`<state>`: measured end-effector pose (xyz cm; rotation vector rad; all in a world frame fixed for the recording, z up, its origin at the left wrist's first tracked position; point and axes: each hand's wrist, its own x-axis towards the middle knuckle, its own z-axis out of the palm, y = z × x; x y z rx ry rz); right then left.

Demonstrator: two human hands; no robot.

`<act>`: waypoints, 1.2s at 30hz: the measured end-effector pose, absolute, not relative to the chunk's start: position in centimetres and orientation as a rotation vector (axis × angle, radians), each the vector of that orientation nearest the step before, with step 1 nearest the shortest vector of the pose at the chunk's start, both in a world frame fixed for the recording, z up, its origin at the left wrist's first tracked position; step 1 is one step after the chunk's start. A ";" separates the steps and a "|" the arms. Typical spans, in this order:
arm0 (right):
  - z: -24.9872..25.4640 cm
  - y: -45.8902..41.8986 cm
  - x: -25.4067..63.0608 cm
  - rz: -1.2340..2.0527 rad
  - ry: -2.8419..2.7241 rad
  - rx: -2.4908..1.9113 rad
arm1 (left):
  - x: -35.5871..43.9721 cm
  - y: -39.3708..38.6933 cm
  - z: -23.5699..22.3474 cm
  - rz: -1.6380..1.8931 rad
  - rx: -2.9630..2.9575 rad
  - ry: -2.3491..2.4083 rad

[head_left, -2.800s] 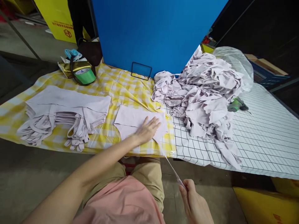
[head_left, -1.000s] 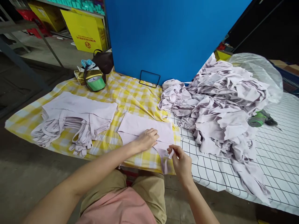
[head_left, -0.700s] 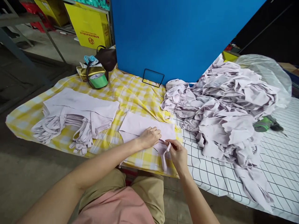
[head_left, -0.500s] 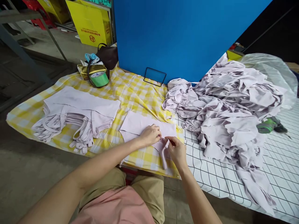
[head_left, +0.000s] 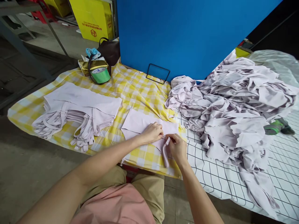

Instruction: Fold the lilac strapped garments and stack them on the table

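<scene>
1. On the yellow-checked worktop (head_left: 134,90), near its front edge, a pale lilac garment (head_left: 135,122) lies flat, partly beneath the left hand (head_left: 152,133).
2. Fingertips of the right hand (head_left: 178,147) are pinched together on its strap (head_left: 165,157); the left fingers curl close beside them, but I cannot tell whether they grip anything.
3. It should handle as light, soft and easily creased: best steadied by a palm on the body, with the strap taken near its end.
4. A crumpled heap (head_left: 233,109) crowds the right side, a neat stack (head_left: 81,97) sits left, and a blue board (head_left: 187,34) stands behind.
</scene>
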<state>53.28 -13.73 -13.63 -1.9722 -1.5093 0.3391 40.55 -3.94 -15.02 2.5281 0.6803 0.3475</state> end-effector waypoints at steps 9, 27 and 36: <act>-13.6 -13.7 53.1 0.326 -1.506 -1.950 | 40.6 -3.9 -14.8 0.323 2.519 0.685; -12.7 -15.6 52.6 1.136 -0.719 -1.538 | 40.3 -4.0 -15.4 0.346 2.509 0.658; -12.3 -21.0 50.8 1.054 -0.873 -1.743 | 39.3 -4.8 -15.7 0.400 2.475 0.607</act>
